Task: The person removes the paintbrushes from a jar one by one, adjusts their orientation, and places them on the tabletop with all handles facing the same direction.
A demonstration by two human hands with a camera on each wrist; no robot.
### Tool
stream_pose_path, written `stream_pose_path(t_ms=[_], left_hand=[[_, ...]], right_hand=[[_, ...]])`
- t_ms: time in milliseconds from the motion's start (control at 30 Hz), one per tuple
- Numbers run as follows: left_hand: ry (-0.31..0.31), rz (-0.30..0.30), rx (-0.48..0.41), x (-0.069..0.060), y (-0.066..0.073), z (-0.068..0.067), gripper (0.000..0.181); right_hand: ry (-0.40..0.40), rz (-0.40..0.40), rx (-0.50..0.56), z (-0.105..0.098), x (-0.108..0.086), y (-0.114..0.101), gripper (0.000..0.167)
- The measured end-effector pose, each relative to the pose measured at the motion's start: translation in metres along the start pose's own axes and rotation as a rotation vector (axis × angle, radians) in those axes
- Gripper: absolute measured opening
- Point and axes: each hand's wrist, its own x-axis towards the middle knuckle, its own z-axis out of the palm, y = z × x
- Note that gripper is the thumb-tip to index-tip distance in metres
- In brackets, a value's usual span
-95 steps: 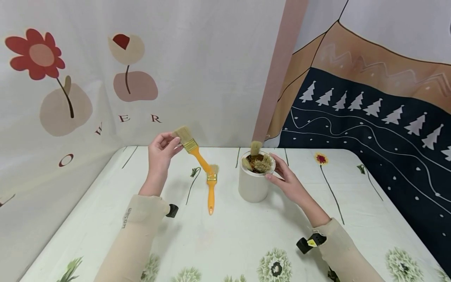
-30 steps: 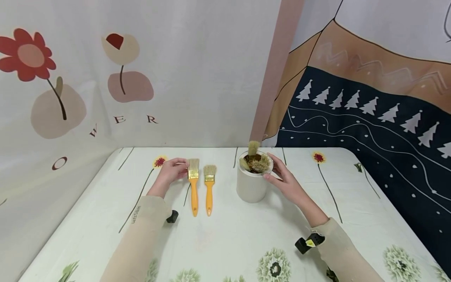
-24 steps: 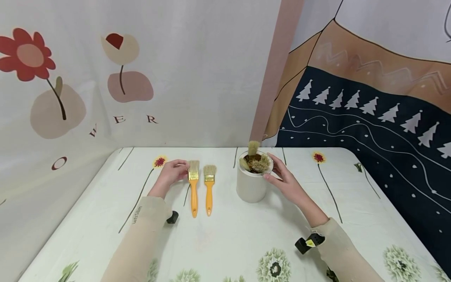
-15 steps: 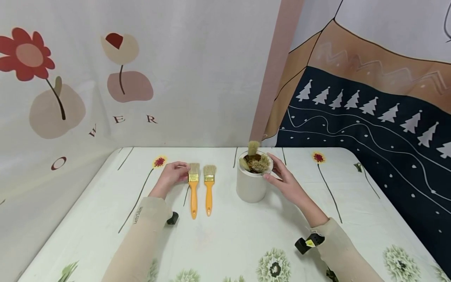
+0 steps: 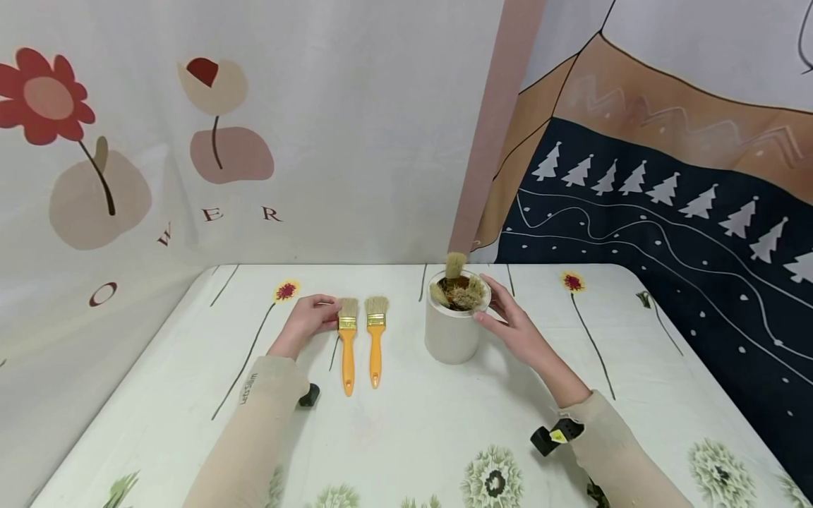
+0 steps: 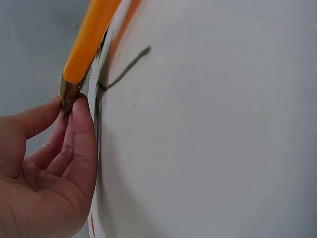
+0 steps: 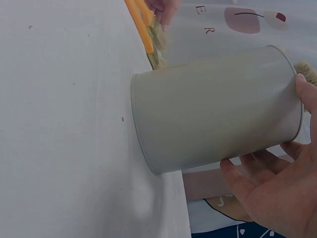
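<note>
My left hand (image 5: 305, 326) pinches a paintbrush (image 5: 348, 356) at its bristle end, thumb on one side and fingers on the other, as the left wrist view shows. The orange handle of that brush points toward me. Just to its right lies a second paintbrush (image 5: 376, 353) with the same yellow-orange handle, roughly parallel. A white cylindrical canister (image 5: 449, 339) stands upright farther right; my right hand (image 5: 517, 330) holds it by the right side near the rim. Out of its mouth stick pale bristles (image 5: 454, 265), beside a tan bristly clump (image 5: 468, 294) that I cannot identify.
The white table cloth (image 5: 394, 437) carries printed flowers. Behind it hangs a pale curtain (image 5: 368, 141) with flower prints, and a dark blue cloth (image 5: 591, 219) with white trees at the right. Small black cameras sit on both wrists.
My left hand has brought its paintbrush down from a raised tilt to lie beside the other brush, then drawn it slightly toward me. The right hand and canister stay put.
</note>
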Motion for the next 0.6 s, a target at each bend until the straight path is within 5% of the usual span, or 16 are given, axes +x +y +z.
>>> stream_pose_path(t_ms=[600], left_hand=[[-0.012,-0.048,0.044,-0.0023,0.0004,0.0022,0.041]], right_hand=[[0.000,-0.001,-0.016,0.0002,-0.0001,-0.0005,0.069]])
